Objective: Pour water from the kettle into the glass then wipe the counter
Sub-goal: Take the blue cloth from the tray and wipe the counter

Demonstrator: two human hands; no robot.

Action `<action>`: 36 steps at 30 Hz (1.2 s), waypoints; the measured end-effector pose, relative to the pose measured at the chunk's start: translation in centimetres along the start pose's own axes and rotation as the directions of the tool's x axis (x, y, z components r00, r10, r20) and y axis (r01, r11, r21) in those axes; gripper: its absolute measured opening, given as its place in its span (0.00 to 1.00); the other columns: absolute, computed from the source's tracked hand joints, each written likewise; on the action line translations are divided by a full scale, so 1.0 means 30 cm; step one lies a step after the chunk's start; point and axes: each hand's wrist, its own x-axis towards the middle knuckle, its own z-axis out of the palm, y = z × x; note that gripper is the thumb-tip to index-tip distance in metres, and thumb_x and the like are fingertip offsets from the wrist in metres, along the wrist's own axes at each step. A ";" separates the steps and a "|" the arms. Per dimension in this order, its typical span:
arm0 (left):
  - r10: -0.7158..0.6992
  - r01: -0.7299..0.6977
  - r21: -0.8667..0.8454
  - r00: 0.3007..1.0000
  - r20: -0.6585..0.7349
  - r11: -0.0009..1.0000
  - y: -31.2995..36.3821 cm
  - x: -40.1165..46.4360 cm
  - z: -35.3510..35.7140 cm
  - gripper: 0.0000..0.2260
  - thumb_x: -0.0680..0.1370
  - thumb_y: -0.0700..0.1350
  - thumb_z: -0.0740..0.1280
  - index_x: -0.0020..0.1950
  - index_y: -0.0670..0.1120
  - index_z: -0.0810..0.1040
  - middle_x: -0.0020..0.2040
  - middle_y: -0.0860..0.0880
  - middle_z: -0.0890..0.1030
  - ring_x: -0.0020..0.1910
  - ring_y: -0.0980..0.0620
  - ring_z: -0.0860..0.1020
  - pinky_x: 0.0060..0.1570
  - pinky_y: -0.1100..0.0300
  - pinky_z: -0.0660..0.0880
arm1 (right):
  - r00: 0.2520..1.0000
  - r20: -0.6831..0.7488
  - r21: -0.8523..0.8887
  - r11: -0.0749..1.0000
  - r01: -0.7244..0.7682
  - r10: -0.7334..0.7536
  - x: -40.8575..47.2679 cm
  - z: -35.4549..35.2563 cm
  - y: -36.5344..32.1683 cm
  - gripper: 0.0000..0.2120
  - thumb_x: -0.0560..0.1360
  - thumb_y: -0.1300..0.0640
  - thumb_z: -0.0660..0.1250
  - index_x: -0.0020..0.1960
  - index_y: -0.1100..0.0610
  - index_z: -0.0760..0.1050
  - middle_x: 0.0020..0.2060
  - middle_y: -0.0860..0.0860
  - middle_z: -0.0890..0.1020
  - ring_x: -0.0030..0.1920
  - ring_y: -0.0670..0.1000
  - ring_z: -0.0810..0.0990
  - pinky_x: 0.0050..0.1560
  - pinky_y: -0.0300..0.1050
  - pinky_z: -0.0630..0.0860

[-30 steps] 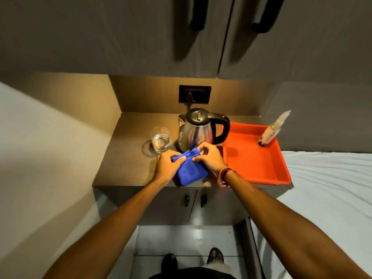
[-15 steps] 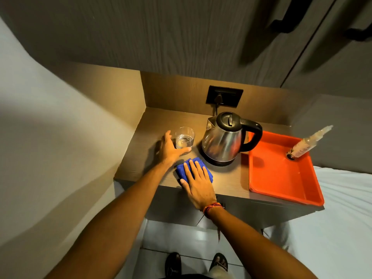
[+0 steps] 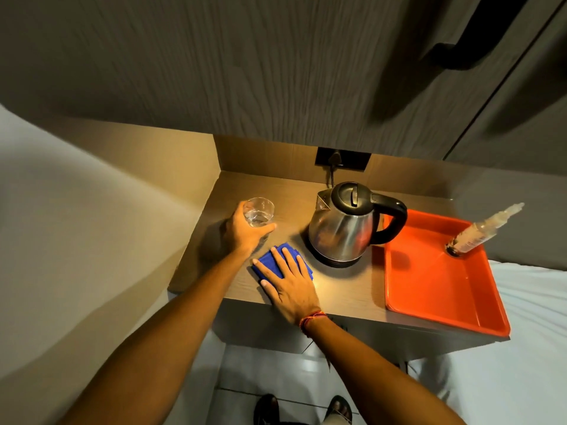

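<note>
A clear glass (image 3: 260,210) with water in its lower part is at the left of the wooden counter (image 3: 343,291). My left hand (image 3: 244,236) is wrapped around it from the near side; whether its base touches the counter is hidden. A folded blue cloth (image 3: 270,261) lies near the counter's front edge. My right hand (image 3: 290,282) presses flat on the cloth, fingers spread, covering most of it. The steel kettle (image 3: 339,233), with black lid and handle, stands on its base to the right of the cloth, lid closed.
An orange tray (image 3: 429,289) fills the counter's right end, with a tilted spray bottle (image 3: 478,233) in its far corner. The kettle's cord runs to a black wall socket (image 3: 342,159). Cabinet doors with black handles (image 3: 460,56) overhang above. A white bed (image 3: 537,332) borders the right.
Both hands held the cloth a second ago. My right hand then laid it flat on the counter, while my left hand reached for the glass and has now closed around it.
</note>
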 end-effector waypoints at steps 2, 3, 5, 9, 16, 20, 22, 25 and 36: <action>0.042 -0.042 0.000 0.997 -0.059 0.999 -0.006 0.020 -0.060 0.35 0.61 0.46 0.85 0.64 0.46 0.75 0.59 0.47 0.81 0.58 0.48 0.80 0.52 0.62 0.79 | 1.000 0.026 0.014 1.000 -0.017 0.016 0.071 -0.014 -0.005 0.27 0.85 0.37 0.45 0.82 0.36 0.43 0.84 0.51 0.50 0.84 0.57 0.49 0.81 0.59 0.40; 0.061 -0.060 0.007 0.994 -0.096 0.998 -0.005 0.027 -0.091 0.35 0.60 0.46 0.85 0.64 0.46 0.76 0.58 0.48 0.81 0.56 0.49 0.80 0.48 0.67 0.77 | 0.999 0.041 0.028 0.999 -0.037 0.036 0.108 -0.025 0.000 0.27 0.85 0.38 0.45 0.82 0.36 0.43 0.84 0.51 0.49 0.84 0.58 0.47 0.82 0.60 0.41; 0.097 -0.091 0.044 0.982 -0.163 0.995 0.000 0.033 -0.158 0.35 0.60 0.47 0.85 0.63 0.47 0.76 0.58 0.48 0.82 0.55 0.51 0.80 0.48 0.66 0.77 | 0.995 0.059 0.068 0.994 -0.087 0.083 0.191 -0.056 0.021 0.27 0.85 0.38 0.45 0.82 0.37 0.43 0.84 0.52 0.47 0.84 0.58 0.45 0.82 0.61 0.42; 0.146 -0.125 0.101 0.962 -0.231 0.987 0.014 0.023 -0.272 0.36 0.61 0.51 0.84 0.65 0.47 0.74 0.61 0.46 0.82 0.56 0.50 0.80 0.46 0.66 0.78 | 0.969 0.087 0.145 0.960 -0.241 0.230 0.326 -0.104 0.060 0.27 0.85 0.41 0.45 0.83 0.39 0.44 0.84 0.55 0.43 0.84 0.61 0.38 0.81 0.65 0.40; 0.177 -0.129 0.167 0.934 -0.312 0.978 0.042 0.018 -0.395 0.36 0.64 0.55 0.82 0.67 0.46 0.75 0.62 0.47 0.81 0.55 0.58 0.76 0.42 0.78 0.69 | 0.985 0.115 0.144 0.979 -0.142 0.125 0.408 -0.103 -0.105 0.26 0.85 0.39 0.43 0.82 0.39 0.49 0.83 0.53 0.53 0.84 0.60 0.49 0.82 0.63 0.43; 0.194 -0.143 0.173 0.926 -0.325 0.974 0.066 0.030 -0.398 0.35 0.64 0.54 0.82 0.66 0.44 0.75 0.61 0.45 0.81 0.55 0.55 0.78 0.48 0.70 0.74 | 0.983 0.141 0.078 0.991 0.110 -0.120 0.299 -0.023 -0.221 0.26 0.85 0.39 0.43 0.82 0.37 0.48 0.83 0.50 0.53 0.84 0.58 0.48 0.82 0.64 0.46; 0.187 -0.146 0.152 0.935 -0.303 0.978 0.073 0.032 -0.378 0.35 0.64 0.53 0.82 0.66 0.44 0.75 0.61 0.45 0.81 0.55 0.55 0.77 0.45 0.74 0.72 | 0.968 0.140 0.026 0.978 0.206 -0.208 0.241 -0.003 -0.204 0.26 0.85 0.40 0.43 0.82 0.37 0.46 0.84 0.50 0.52 0.84 0.57 0.48 0.82 0.63 0.44; 0.168 -0.144 0.118 0.961 -0.220 0.983 0.070 0.028 -0.320 0.35 0.63 0.51 0.83 0.66 0.44 0.74 0.61 0.45 0.81 0.54 0.54 0.78 0.42 0.76 0.69 | 0.964 0.116 0.015 0.971 0.239 -0.239 0.176 -0.010 -0.103 0.25 0.86 0.41 0.42 0.82 0.37 0.45 0.84 0.49 0.51 0.84 0.56 0.48 0.82 0.61 0.42; 0.060 -0.065 0.037 0.988 0.141 0.997 0.010 -0.055 -0.042 0.37 0.62 0.47 0.84 0.68 0.47 0.74 0.61 0.48 0.81 0.60 0.51 0.78 0.53 0.63 0.76 | 0.988 -0.041 0.037 0.989 -0.145 0.147 -0.117 -0.015 0.078 0.27 0.83 0.37 0.42 0.81 0.35 0.48 0.83 0.48 0.55 0.84 0.54 0.54 0.82 0.56 0.51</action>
